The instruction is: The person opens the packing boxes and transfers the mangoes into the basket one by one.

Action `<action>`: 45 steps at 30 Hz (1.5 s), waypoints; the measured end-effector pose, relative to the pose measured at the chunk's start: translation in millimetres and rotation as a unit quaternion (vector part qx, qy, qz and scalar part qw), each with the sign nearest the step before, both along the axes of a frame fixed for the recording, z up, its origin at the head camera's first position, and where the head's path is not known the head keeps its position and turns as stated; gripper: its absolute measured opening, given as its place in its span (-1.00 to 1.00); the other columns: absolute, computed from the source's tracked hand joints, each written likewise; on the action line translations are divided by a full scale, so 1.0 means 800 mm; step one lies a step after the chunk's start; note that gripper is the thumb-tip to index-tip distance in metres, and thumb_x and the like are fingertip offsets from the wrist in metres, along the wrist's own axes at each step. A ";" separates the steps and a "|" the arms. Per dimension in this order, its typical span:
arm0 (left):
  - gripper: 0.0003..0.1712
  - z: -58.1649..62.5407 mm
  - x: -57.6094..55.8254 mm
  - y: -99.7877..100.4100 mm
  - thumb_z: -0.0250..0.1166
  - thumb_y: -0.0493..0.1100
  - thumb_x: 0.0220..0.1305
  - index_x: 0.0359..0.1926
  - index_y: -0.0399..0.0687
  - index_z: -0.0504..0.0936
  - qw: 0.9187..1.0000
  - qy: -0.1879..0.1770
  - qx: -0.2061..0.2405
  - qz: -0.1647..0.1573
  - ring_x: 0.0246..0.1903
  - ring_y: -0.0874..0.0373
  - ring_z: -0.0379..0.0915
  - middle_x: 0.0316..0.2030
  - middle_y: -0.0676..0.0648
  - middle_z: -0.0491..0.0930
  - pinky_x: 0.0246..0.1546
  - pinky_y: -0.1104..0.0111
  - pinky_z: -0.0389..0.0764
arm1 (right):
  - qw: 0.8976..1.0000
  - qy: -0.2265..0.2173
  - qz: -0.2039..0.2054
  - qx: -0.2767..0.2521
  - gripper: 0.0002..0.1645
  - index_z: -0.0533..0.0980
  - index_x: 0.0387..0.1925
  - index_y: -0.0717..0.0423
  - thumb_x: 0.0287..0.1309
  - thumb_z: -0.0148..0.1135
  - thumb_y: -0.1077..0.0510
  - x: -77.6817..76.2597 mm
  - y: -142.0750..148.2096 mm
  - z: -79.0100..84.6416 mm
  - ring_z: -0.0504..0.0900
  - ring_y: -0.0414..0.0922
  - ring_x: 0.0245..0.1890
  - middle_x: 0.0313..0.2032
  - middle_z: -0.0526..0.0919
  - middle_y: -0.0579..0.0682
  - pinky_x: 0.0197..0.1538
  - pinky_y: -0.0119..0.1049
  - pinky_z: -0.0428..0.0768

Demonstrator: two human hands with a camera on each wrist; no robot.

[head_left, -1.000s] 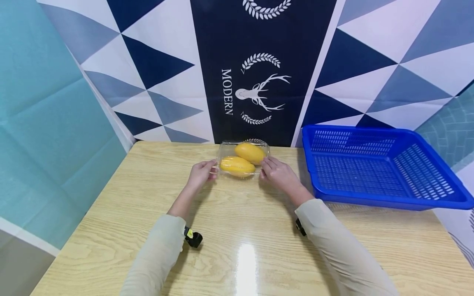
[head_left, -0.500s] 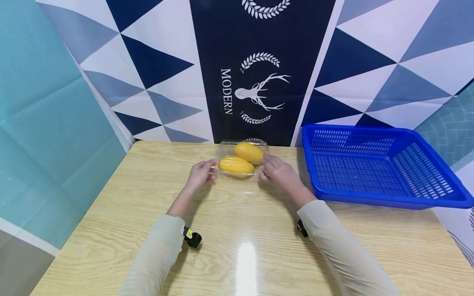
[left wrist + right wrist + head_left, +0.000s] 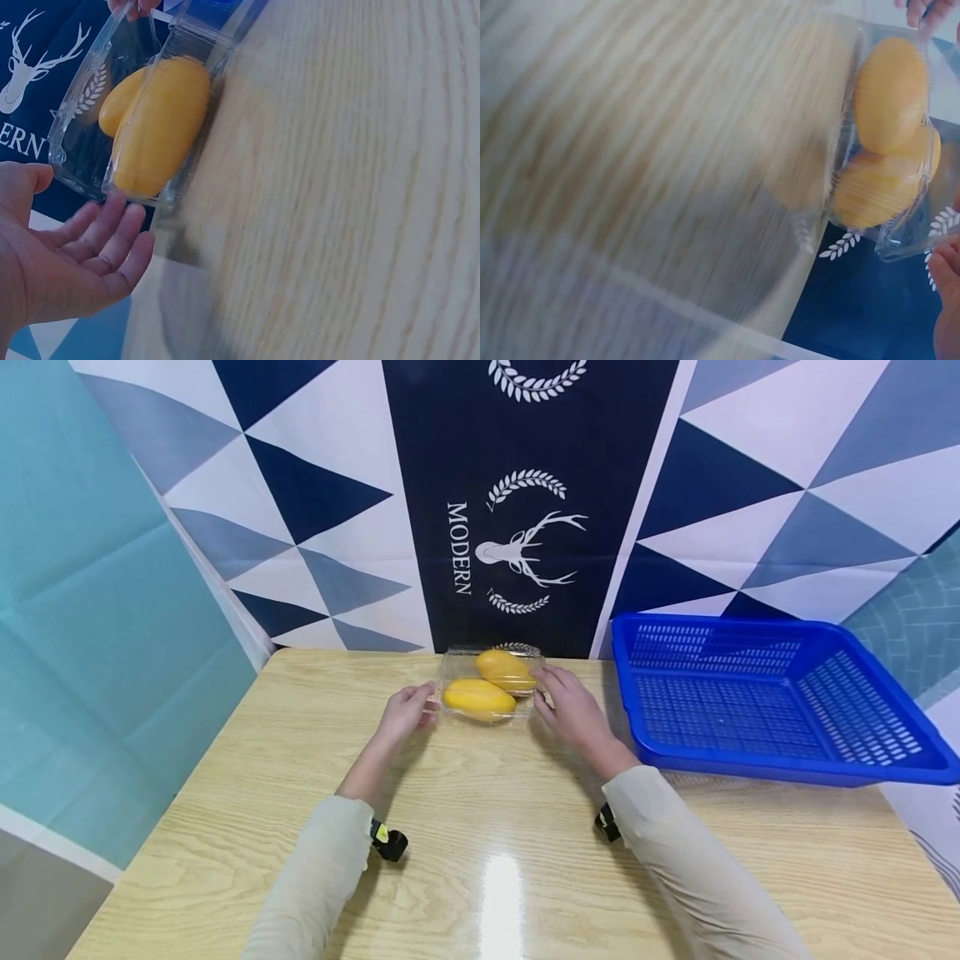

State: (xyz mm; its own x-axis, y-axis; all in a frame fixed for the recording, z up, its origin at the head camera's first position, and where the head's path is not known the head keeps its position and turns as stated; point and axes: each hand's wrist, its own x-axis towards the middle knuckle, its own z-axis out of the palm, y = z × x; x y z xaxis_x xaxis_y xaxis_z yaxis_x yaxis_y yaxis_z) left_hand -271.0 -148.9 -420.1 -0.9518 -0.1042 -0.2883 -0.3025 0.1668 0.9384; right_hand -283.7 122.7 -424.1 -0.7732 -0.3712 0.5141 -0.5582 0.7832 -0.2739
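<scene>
Two yellow mangoes (image 3: 478,697) lie in a clear plastic clamshell box (image 3: 456,670) at the table's back edge. Its lid (image 3: 911,246) is lifted at the front and tilted, apart from the tray. At the right end my right hand (image 3: 573,714) pinches the lid's edge, the thumb (image 3: 946,274) showing in the right wrist view. My left hand (image 3: 403,714) is by the left end, its fingers (image 3: 112,247) loosely spread and holding nothing. Whether its fingertips touch the box, I cannot tell.
A blue plastic basket (image 3: 637,727) with slotted walls stands to the right on the wooden table (image 3: 465,818). Behind the box rises a patterned cloth (image 3: 517,443) with a deer head print. A teal sheet (image 3: 112,610) hangs on the left.
My right fingers have shifted slightly right and up, and the lid's front edge has risen off the tray. The left hand has stayed nearly in place.
</scene>
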 end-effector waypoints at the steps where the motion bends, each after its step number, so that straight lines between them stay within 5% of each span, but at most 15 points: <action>1: -0.44 0.000 -0.001 -0.001 0.03 0.12 0.34 0.16 -0.18 0.40 1.000 0.007 0.003 -0.001 -0.07 -0.13 0.54 0.06 -0.25 0.52 0.04 0.11 0.53 | 1.000 -0.001 0.000 -0.002 -0.59 0.47 0.09 0.17 0.20 0.12 0.18 0.000 0.000 0.000 0.45 0.10 0.15 0.11 0.50 0.19 0.19 -0.02 0.46; 7: -0.51 0.004 -0.006 -0.005 -0.01 -0.06 0.42 0.30 -0.11 0.31 0.997 0.076 0.023 -0.004 0.16 -0.17 0.35 0.22 -0.22 0.37 0.16 -0.01 0.41 | 1.000 -0.015 0.003 -0.022 -0.60 0.48 0.09 0.17 0.20 0.12 0.19 0.002 -0.004 0.002 0.45 0.10 0.15 0.11 0.50 0.19 0.21 -0.02 0.44; 13: -0.61 0.008 -0.013 -0.003 0.02 -0.28 0.37 0.20 -0.17 0.44 0.991 0.129 -0.027 -0.023 0.13 -0.06 0.40 0.21 -0.15 0.42 0.08 0.11 0.48 | 0.999 -0.019 0.004 -0.039 -0.60 0.48 0.08 0.17 0.20 0.11 0.19 0.003 -0.007 0.004 0.45 0.10 0.14 0.11 0.51 0.19 0.21 -0.02 0.43; 25: -0.62 0.017 -0.020 -0.004 0.23 -0.16 0.25 0.07 -0.17 0.55 0.987 0.154 -0.047 -0.018 0.23 -0.04 0.33 0.16 -0.17 0.48 0.26 0.22 0.36 | 0.995 -0.023 0.003 -0.092 -0.57 0.46 0.10 0.20 0.16 0.13 0.22 -0.004 -0.011 0.008 0.49 0.07 0.11 0.07 0.54 0.17 0.20 -0.04 0.44; 33: -0.67 0.016 -0.025 -0.002 0.23 -0.18 0.26 0.02 -0.23 0.54 0.982 0.187 -0.030 -0.018 0.24 -0.02 0.34 0.16 -0.16 0.49 0.27 0.26 0.35 | 0.990 -0.050 -0.033 -0.127 -0.57 0.45 0.11 0.25 0.18 0.10 0.31 -0.008 -0.012 0.013 0.56 0.11 -0.01 0.09 0.53 0.21 0.11 -0.04 0.51; 45: -0.66 0.022 -0.027 -0.002 0.21 -0.09 0.28 0.00 -0.17 0.52 0.981 0.193 -0.033 -0.014 0.09 0.03 0.45 0.03 -0.14 0.55 0.17 0.27 0.45 | 0.966 -0.054 -0.005 -0.254 -0.73 0.49 -0.05 0.29 0.20 0.08 0.33 -0.013 -0.018 0.012 0.56 0.06 -0.08 -0.10 0.57 0.22 0.09 -0.11 0.55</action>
